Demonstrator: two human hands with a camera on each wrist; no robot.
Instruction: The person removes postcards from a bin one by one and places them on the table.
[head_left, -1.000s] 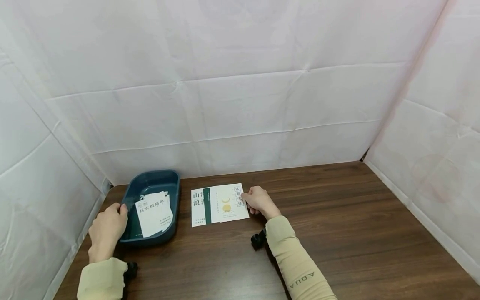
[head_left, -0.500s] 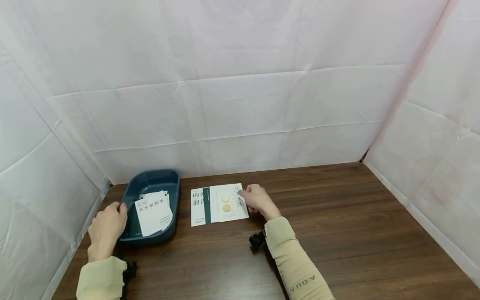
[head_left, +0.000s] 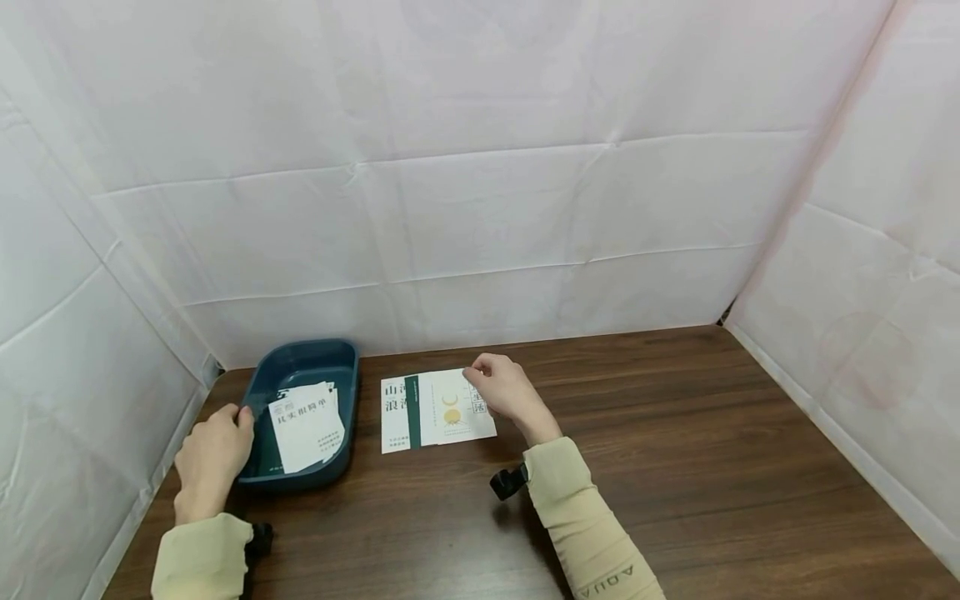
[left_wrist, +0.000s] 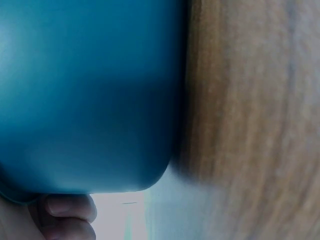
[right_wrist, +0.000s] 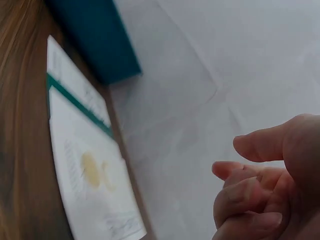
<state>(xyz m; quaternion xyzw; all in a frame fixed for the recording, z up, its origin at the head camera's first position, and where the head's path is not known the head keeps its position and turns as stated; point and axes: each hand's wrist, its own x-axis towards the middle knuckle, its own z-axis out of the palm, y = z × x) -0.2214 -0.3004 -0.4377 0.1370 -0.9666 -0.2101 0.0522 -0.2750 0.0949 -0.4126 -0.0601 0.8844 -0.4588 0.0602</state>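
My left hand (head_left: 213, 454) grips the left rim of a dark blue plastic tray (head_left: 306, 357); in the left wrist view, curled fingers (left_wrist: 70, 220) show at the rim beside the tray's outer wall (left_wrist: 90, 100). Several white printed cards (head_left: 303, 437) lie inside it. On the table, a white card with a yellow moon and sun (head_left: 442, 427) overlaps a card with a green stripe (head_left: 395, 419). Over the right end of the moon card hangs my right hand (head_left: 513, 392). The right wrist view shows its thumb and loosely bent fingers (right_wrist: 245, 195) apart, holding nothing.
Brown wooden tabletop (head_left: 675, 458) spreads to the right and in front of the cards. White creased sheeting (head_left: 480, 208) stands behind the table and along both sides. The tray's far end is close to the back sheet.
My right hand has moved left and up from the moon card's right edge and now covers part of its printed characters. The left hand and tray stay put; the cards have barely shifted.
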